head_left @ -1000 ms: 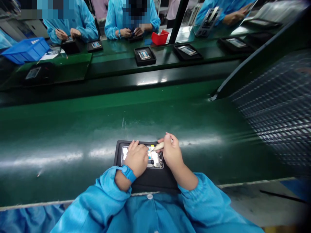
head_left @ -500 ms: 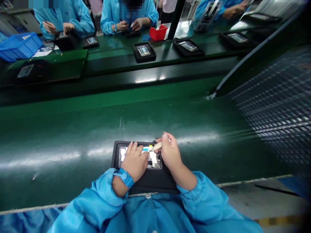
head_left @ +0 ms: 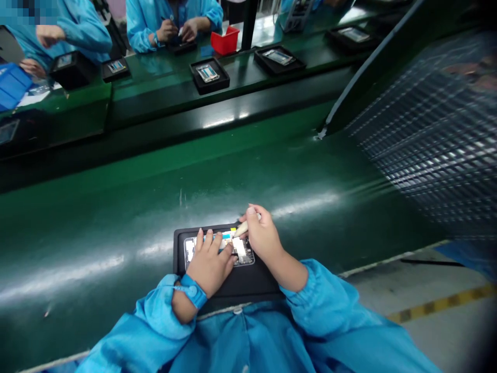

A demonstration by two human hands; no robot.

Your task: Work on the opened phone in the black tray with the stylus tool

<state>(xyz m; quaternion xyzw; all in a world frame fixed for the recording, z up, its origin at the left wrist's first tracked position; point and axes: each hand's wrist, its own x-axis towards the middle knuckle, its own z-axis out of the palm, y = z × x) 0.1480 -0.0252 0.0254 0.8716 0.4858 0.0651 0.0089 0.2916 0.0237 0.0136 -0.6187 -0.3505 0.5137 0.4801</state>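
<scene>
In front of me an opened phone [head_left: 245, 253], its circuit board and a blue strip showing, lies in a black tray [head_left: 240, 284]. My left hand [head_left: 210, 261] rests over the phone with fingers spread, hiding its middle. A pale, pen-like tool with a pointed tip [head_left: 243, 228] is gripped in my right hand [head_left: 264, 235]. Its tip meets the phone near a small yellow tab [head_left: 233, 229] on the upper edge. A blue wrist strap [head_left: 193, 291] circles my left wrist.
Across the green bench [head_left: 128, 207], co-workers in blue sit at a line with black trays [head_left: 209, 75] holding phone parts. A red bin [head_left: 225, 41] and a blue bin [head_left: 11, 85] stand there. A metal mesh panel [head_left: 435, 140] rises at the right.
The view has turned slightly, shifting the scene left. My left fingers have spread a little more; the tool's tip stays at the phone. A co-worker at the far left has raised a hand.
</scene>
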